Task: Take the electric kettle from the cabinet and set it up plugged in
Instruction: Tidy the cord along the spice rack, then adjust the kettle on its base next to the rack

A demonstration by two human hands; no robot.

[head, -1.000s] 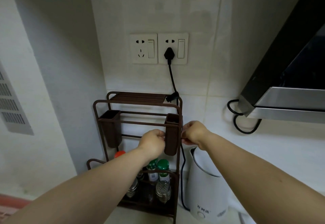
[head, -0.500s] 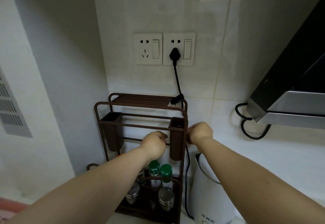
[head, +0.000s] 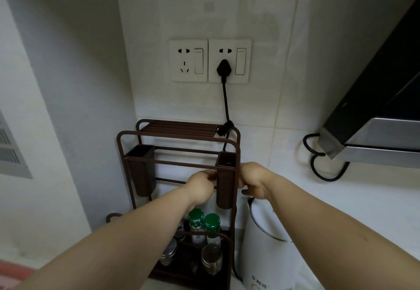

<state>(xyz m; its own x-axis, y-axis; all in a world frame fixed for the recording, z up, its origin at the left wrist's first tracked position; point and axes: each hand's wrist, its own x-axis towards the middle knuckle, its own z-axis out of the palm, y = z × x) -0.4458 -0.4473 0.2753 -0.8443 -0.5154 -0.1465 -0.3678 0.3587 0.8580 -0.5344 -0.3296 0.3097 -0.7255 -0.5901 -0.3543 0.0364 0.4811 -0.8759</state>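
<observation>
The white electric kettle stands on the counter at the lower right, beside a brown wire rack. Its black plug sits in the right wall socket. The power cord drops to a tied bundle on the rack's top, then passes behind the rack's right cup. My left hand has curled fingers pinching at the cup's left edge, where the cord runs behind. My right hand grips the cord at the rack's right post, just above the kettle.
A second, unused socket is left of the plugged one. Green-capped spice jars and metal shakers fill the rack's lower shelf. A range hood juts out at the right, with another black cable looped under it.
Both hands stay at the rack's right cup, with only small finger movements. The view has shifted slightly, so rack and sockets sit a little further right in the frame.
</observation>
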